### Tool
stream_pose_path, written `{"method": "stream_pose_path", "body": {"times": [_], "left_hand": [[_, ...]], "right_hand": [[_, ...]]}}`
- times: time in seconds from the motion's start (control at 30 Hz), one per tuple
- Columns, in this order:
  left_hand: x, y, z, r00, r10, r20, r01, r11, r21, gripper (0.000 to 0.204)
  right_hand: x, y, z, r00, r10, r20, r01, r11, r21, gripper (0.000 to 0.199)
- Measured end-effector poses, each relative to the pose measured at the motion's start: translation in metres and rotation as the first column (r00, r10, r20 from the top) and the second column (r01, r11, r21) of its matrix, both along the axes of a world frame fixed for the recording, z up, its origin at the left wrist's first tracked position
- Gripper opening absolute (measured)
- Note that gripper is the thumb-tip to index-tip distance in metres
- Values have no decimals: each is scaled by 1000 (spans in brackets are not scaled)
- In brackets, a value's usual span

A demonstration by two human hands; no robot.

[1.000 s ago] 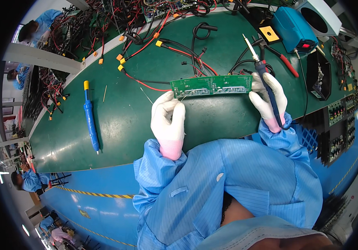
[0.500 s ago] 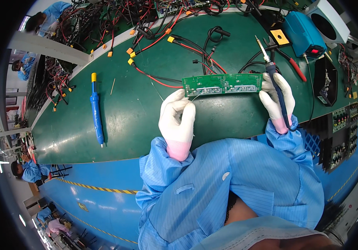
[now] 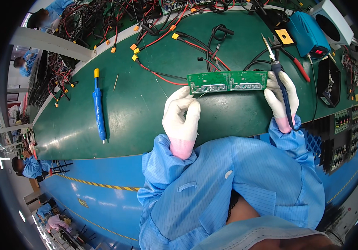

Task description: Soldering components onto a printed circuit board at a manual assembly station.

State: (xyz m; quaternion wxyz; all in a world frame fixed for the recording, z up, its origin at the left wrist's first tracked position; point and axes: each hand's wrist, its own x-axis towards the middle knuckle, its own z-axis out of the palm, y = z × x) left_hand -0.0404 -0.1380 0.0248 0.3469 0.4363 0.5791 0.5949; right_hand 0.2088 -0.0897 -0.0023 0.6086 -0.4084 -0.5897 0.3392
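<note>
A long green circuit board with two silvery soldered strips along its near edge is held up over the bench, tilted toward me. My gloved left hand grips its left end with curled fingers. A thin wire, apparently solder, runs down to that hand, and a short end pokes out beside the board. My gloved right hand is closed round a soldering iron with a dark blue handle, its tip pointing up and away from the board. The same hand's fingers steady the board's right end.
On the green bench lie a blue desoldering pump and a thin wooden stick. Red-black cables with yellow connectors spread behind the board. Red-handled pliers, a teal soldering station and a black bin stand right.
The whole view has shifted slightly, so everything sits a little further right. Both hands keep the same hold on the board and iron.
</note>
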Motion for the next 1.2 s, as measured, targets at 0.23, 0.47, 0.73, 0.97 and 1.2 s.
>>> {"method": "stream_pose_path", "body": {"times": [0.23,0.47,0.73,0.97,1.2], "left_hand": [[-1,-1,-2,1000,-16,-21,16,999,36,8],[2,-2,1,1000,-16,-5,16,998,55,9],[3,-4,4,997,1,-79,6,996,88,11],[7,-7,8,996,4,-91,10,988,156,13],[8,-8,8,992,-2,-125,29,977,211,14]], "right_hand": [[1,-2,2,1000,14,22,-13,999,-43,61],[1,-2,2,999,1,51,1,999,-40,61],[0,-1,1,998,-20,63,22,999,-26,60],[1,-1,0,998,-20,57,21,1000,-18,59],[0,-1,2,996,-32,80,34,999,-25,59]]}}
